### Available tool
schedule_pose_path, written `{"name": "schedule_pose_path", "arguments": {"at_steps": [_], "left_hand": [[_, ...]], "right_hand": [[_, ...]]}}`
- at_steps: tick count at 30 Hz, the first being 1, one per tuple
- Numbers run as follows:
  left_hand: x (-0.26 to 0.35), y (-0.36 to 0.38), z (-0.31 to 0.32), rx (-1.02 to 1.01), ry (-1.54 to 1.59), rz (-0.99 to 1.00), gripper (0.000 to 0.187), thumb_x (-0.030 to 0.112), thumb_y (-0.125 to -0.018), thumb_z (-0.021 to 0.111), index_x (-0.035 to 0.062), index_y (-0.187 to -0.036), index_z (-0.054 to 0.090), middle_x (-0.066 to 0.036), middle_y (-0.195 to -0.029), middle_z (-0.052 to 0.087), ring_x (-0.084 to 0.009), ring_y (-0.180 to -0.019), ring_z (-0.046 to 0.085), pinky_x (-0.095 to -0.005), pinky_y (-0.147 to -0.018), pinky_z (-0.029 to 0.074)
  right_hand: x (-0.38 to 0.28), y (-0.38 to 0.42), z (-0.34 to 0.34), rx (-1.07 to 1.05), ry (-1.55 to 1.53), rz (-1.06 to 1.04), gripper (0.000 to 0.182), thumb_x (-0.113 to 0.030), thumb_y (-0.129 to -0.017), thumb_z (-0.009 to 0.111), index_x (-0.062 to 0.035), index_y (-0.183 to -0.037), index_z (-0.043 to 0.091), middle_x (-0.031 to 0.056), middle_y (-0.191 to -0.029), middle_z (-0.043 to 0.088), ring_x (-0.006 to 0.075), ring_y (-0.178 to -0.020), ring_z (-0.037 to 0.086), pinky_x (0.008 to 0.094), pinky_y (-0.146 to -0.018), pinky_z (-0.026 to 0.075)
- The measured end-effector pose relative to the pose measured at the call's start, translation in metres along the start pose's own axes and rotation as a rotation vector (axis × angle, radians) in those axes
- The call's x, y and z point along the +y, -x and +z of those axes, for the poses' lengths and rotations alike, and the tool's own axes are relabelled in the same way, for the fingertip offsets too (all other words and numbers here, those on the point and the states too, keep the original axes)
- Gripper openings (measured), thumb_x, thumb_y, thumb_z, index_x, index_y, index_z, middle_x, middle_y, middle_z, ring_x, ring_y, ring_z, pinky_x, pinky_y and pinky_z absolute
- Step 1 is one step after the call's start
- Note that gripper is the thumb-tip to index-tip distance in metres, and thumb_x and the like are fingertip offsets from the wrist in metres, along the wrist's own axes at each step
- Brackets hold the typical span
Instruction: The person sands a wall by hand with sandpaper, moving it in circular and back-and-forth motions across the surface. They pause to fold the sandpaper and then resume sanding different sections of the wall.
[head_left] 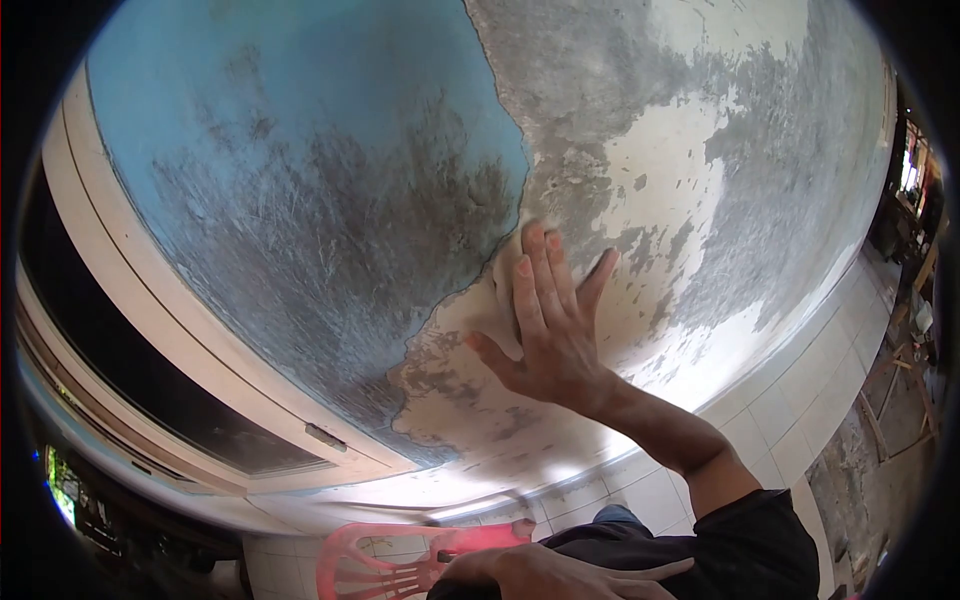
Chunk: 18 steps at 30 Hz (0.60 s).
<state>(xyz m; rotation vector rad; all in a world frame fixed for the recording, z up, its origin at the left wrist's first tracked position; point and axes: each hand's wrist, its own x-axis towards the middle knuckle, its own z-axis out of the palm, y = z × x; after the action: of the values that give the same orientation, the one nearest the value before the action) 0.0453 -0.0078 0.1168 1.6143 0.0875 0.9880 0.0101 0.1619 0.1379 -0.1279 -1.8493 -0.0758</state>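
My right hand (558, 335) lies against the wall with its fingers stretched and spread, the thumb out to the left. A pale curved edge (506, 278) shows beside the index finger, partly hidden under the hand; I cannot tell what it is. The hand is just right of the jagged border where blue paint (380, 60) meets a stripped, patchy grey and white wall surface (660, 170). Low in the view, my left hand (575, 574) rests in front of the black shirt (760, 545), its fingers extended to the right, holding nothing visible.
A pink plastic chair (345, 545) stands below on white floor tiles (770, 415). On the left, a cream frame (170, 310) surrounds a dark opening. Wood pieces and debris (900, 370) lie at the far right, past the tile edge.
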Motion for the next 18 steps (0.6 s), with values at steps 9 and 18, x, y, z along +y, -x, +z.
{"name": "schedule_pose_path", "arguments": {"at_steps": [9, 18], "left_hand": [[0.008, 0.031, 0.007, 0.283, -0.273, -0.154, 0.056, 0.031, -0.077, 0.072, -0.0016, -0.119, 0.057, -0.015, -0.119, 0.060, -0.0248, -0.120, 0.050, -0.0423, -0.106, 0.029], [-0.026, 0.100, 0.019, 1.009, -0.655, -0.508, 0.037, 0.011, -0.080, 0.068, 0.0040, -0.115, 0.060, -0.008, -0.113, 0.064, -0.0218, -0.112, 0.056, -0.0350, -0.100, 0.039]], "right_hand": [[0.008, -0.037, -0.017, -0.101, 0.184, 0.045, 0.080, -0.049, -0.086, 0.053, 0.0063, -0.138, 0.028, 0.0283, -0.148, 0.016, 0.0402, -0.138, 0.015, 0.0704, -0.097, -0.014], [0.012, -0.007, -0.008, -0.086, 0.170, -0.077, 0.082, -0.045, -0.086, 0.056, 0.0055, -0.141, 0.021, 0.0322, -0.146, 0.015, 0.0434, -0.138, 0.015, 0.0701, -0.096, -0.014]]}}
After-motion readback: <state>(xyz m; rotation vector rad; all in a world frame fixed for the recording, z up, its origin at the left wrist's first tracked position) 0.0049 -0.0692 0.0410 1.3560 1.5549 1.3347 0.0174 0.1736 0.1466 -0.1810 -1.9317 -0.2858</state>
